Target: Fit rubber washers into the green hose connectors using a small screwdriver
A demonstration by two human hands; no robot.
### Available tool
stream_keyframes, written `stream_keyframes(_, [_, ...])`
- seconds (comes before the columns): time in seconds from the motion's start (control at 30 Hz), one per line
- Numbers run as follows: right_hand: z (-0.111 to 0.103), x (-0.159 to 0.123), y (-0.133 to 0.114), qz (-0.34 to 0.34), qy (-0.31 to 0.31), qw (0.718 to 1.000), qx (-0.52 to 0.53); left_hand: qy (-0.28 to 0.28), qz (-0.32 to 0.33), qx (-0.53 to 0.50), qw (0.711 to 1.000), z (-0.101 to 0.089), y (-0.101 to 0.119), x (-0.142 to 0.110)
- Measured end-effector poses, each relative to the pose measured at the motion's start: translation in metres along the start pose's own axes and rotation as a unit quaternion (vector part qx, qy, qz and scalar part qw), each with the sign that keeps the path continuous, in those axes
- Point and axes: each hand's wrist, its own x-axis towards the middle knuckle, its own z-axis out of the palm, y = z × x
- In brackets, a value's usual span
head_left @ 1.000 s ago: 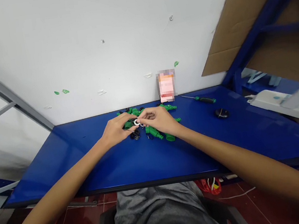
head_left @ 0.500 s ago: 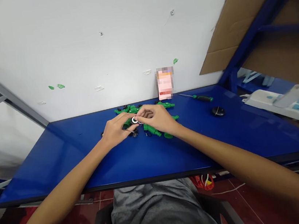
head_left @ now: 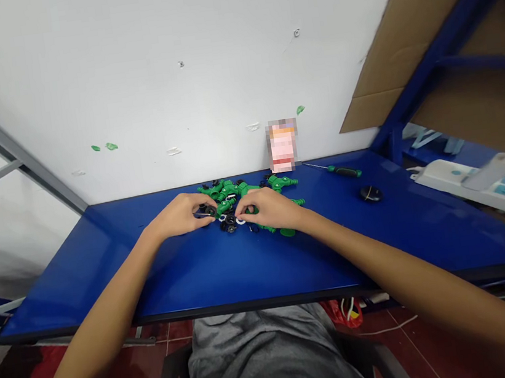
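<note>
A heap of green plastic fittings point(head_left: 234, 190) with several small black and white rings point(head_left: 229, 222) lies on the blue table point(head_left: 253, 263) near the wall. My left hand point(head_left: 177, 216) rests at the heap's left edge, fingers pinched on a small black ring point(head_left: 209, 210). My right hand point(head_left: 270, 209) sits on the heap's right side, fingertips curled down onto a white ring point(head_left: 240, 220) on the table. A few green fittings point(head_left: 286, 229) peek out from under the right hand.
A green-handled screwdriver point(head_left: 342, 170) and a black round part point(head_left: 369, 193) lie to the right. A white power strip point(head_left: 484, 184) sits on a blue shelf at far right, under cardboard point(head_left: 404, 39). A small blurred box point(head_left: 282, 145) stands against the wall.
My hands, which together held a white ring above the heap, have separated and dropped to the table; the left moved left with a black ring, the right presses the white ring down.
</note>
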Motion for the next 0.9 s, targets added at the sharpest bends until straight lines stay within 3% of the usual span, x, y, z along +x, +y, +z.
stream_keyframes(0.13, [-0.002,0.0,0.002,-0.042,-0.01,0.995,-0.095,-0.013,0.022,-0.011,1.0,-0.002,0.005,-0.001])
stream_keyframes(0.23, [-0.005,0.003,-0.001,-0.03,-0.012,0.986,-0.166,-0.024,0.04,0.013,0.999,0.008,0.005,0.0])
stream_keyframes(0.37, [-0.009,0.012,-0.013,-0.007,-0.063,0.951,-0.303,-0.014,0.053,0.046,0.997,0.025,0.005,0.003])
stream_keyframes(0.5, [-0.014,0.022,-0.021,0.007,-0.126,0.922,-0.366,-0.004,0.056,0.054,0.997,0.032,0.006,0.003])
stream_keyframes(0.63, [-0.02,0.028,-0.018,0.02,-0.158,0.914,-0.373,0.006,0.05,0.061,0.997,0.03,0.002,0.002])
stream_keyframes(0.77, [-0.024,0.033,-0.013,0.033,-0.18,0.929,-0.321,0.022,0.046,0.062,0.997,0.028,-0.002,0.003])
stream_keyframes(0.9, [-0.024,0.036,-0.006,0.044,-0.157,0.948,-0.274,0.022,0.05,0.058,0.997,0.028,-0.001,0.003])
